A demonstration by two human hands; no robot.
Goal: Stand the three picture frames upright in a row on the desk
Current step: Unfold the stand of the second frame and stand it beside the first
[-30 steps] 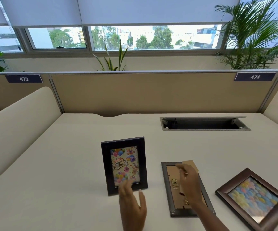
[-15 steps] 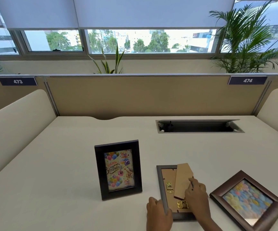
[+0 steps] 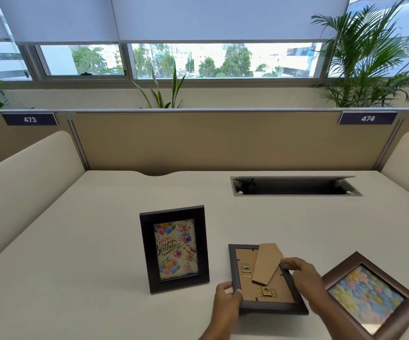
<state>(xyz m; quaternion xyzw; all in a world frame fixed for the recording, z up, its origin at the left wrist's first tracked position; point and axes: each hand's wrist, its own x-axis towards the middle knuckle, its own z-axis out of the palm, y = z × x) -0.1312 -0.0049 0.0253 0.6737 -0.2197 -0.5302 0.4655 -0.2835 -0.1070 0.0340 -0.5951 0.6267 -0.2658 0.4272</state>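
Observation:
A black frame with a birthday picture (image 3: 174,249) stands upright on the cream desk (image 3: 100,241). To its right a dark frame (image 3: 267,294) lies face down, its cardboard back and brass clips showing, its brown stand flap (image 3: 267,263) swung up. My left hand (image 3: 226,300) grips this frame's near left corner, lifting that edge slightly. My right hand (image 3: 304,278) holds its right edge, fingers by the flap. A brown frame with a pastel flower picture (image 3: 370,294) lies flat, face up, at the right.
An open cable slot (image 3: 294,186) is sunk into the desk at the back right. Tan partition panels (image 3: 223,141) close the back, and padded dividers (image 3: 22,182) stand at both sides. Plants and windows are behind the partition.
My left hand left the standing birthday frame and took the face-down frame's left corner. My right hand swung the stand flap up, then shifted to the frame's right edge.

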